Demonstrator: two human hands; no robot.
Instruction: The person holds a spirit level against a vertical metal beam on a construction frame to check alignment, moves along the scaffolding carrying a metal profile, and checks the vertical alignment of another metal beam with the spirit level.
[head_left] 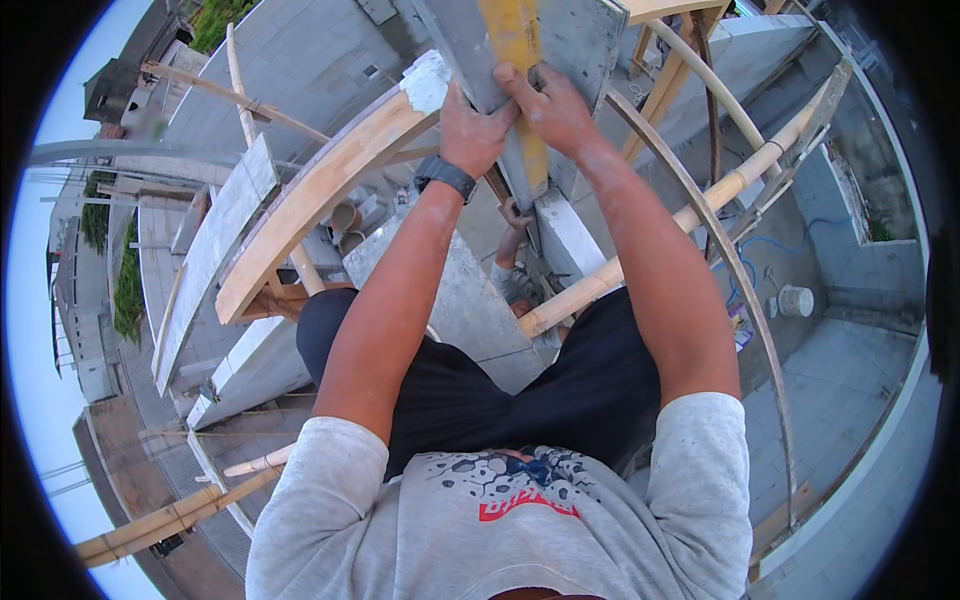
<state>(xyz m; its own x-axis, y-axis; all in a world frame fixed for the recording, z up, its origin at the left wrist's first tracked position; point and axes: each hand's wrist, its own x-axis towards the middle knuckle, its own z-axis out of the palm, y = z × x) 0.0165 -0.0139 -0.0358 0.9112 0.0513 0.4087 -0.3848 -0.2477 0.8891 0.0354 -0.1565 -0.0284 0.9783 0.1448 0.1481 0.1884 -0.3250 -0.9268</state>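
My left hand (478,130) is closed on the lower edge of a grey board (455,40), its thumb reaching toward a long yellow bar (510,35) smeared with grey. Beside it, my right hand (553,112) is closed on the yellow bar, thumb pointing up along it. The bar runs down between my wrists against a grey column-like piece; its far end is hard to make out. Below, another person's hand (515,218) reaches up near the bar's lower end. That person's body is mostly hidden under my arms and legs.
A curved timber rib (300,215) arches at left. Bamboo poles (690,215) cross at right, with a thin curved strip (755,280) beside them. A grey panel (450,280) lies below my arms. Far beneath stand a white bucket (796,300) and block walls (855,360).
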